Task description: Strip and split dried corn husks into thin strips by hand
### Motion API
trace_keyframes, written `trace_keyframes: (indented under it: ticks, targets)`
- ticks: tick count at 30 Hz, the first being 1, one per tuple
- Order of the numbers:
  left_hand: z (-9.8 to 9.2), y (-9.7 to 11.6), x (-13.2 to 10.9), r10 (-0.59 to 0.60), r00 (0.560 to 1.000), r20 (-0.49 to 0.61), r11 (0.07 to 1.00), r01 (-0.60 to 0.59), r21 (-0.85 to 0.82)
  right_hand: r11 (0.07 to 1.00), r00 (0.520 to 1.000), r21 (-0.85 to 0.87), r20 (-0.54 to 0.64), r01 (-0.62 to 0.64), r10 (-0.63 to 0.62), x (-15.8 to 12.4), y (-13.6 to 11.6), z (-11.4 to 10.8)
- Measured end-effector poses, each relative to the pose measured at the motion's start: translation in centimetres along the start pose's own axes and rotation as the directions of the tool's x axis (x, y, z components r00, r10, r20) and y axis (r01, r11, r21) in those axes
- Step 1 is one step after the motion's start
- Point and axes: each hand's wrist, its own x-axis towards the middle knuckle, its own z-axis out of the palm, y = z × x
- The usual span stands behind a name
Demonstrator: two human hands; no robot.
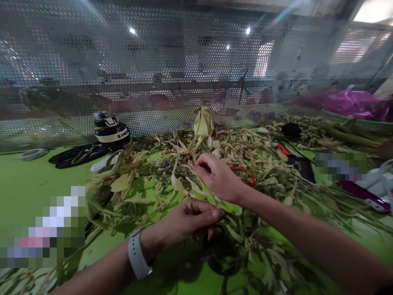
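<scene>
My right hand (219, 179) is closed in a pinch, thumb against fingers, on a thin pale leaf strip (196, 187). Lower and to the left, my left hand (187, 220) wears a pale watch band on the wrist and pinches a thin greenish plant stem (231, 230) between thumb and finger. Both hands are over a spread of withered leaves and stems (245, 149). A red ring-shaped thing (252, 178) lies partly hidden behind my right wrist. A dark round object (222, 265) sits in shadow below my left hand.
On the green table (27, 176), a black-and-cream jar (112, 133) and black gloves (78, 155) lie left. A perforated screen (172, 61) stands behind. To the right are a black-and-red object (299, 164), a purple device (364, 196) and a magenta bag (356, 104).
</scene>
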Motion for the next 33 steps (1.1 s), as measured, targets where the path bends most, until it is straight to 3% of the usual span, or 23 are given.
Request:
trace_keyframes:
  ticks: [5,10,13,16,20,22,26,30,33]
  targets:
    - [0.8,-0.3,-0.2,-0.078,0.988,0.134,0.996,0.083,-0.036,0.998,0.991,0.061,-0.133,-0.019,0.027,0.2,0.3,0.2]
    - [1.1,-0.5,-0.1,-0.046,0.987,0.155,0.966,0.084,-0.246,0.992,0.996,0.122,-0.08,-0.04,0.05,0.6,0.9,0.2]
    - [0.1,-0.3,0.0,0.044,0.998,-0.035,0.912,-0.054,-0.407,0.972,0.981,0.188,0.163,-0.139,0.108,1.0,0.8,-1.2]
    - [-1.3,0.2,0.3,0.091,0.957,-0.275,0.838,-0.223,-0.499,0.974,0.893,0.094,0.424,-0.207,0.149,1.1,0.6,-3.1]
    - [-2.4,0.4,0.7,0.149,0.885,-0.441,0.783,-0.378,-0.494,0.996,0.841,-0.024,0.534,-0.091,0.09,1.1,0.5,-4.8]
    - [-2.6,0.2,1.0,0.156,0.875,-0.459,0.79,-0.389,-0.473,0.997,0.858,-0.081,0.513,0.004,0.039,1.1,0.6,-5.0]
    - [-2.6,-0.3,1.2,0.124,0.911,-0.393,0.81,-0.322,-0.49,0.924,0.932,-0.302,0.341,0.235,-0.125,1.4,1.0,-4.5]
    - [-2.7,-0.6,1.3,0.092,0.954,-0.287,0.831,-0.232,-0.505,0.797,0.922,-0.464,0.23,0.386,-0.312,1.6,1.8,-3.8]
    - [-2.9,-0.7,1.5,0.089,0.931,-0.354,0.818,-0.271,-0.508,0.74,0.901,-0.533,0.116,0.411,-0.417,1.3,1.7,-3.6]
